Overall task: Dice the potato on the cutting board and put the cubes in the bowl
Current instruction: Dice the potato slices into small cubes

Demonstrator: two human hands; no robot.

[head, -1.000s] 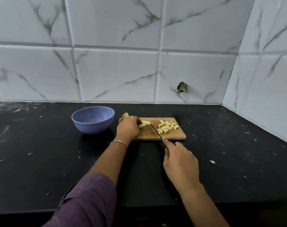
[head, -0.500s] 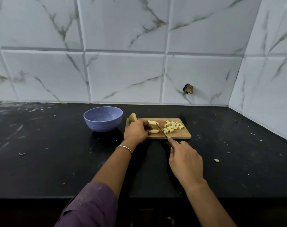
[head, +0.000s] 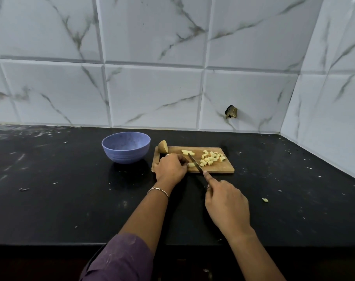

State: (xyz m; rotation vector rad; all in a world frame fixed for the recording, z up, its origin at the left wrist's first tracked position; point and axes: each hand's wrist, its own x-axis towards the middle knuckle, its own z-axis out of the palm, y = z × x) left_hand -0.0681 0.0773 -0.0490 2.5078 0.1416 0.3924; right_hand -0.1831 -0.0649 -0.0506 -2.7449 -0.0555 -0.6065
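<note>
A blue bowl (head: 126, 147) sat on the black counter (head: 51, 209) just left of the wooden board (head: 223, 169); a scrap (head: 265, 199) lay well right; a potato half (head: 163, 147) stood at the board's far left corner, cubes (head: 212, 158) heaped right; the left hand (head: 169, 169), covering the board's left part, pinned a potato strip (head: 191, 164) with curled fingers; the right hand (head: 226, 205) gripped the knife (head: 195, 162), blade beside that strip.

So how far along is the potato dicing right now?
Done: a pile of cubes sits on the board. In hand: the left hand holds a strip while the right hand sets the knife to it. Left: another strip, the uncut chunk, and filling the bowl, which looks empty.
</note>
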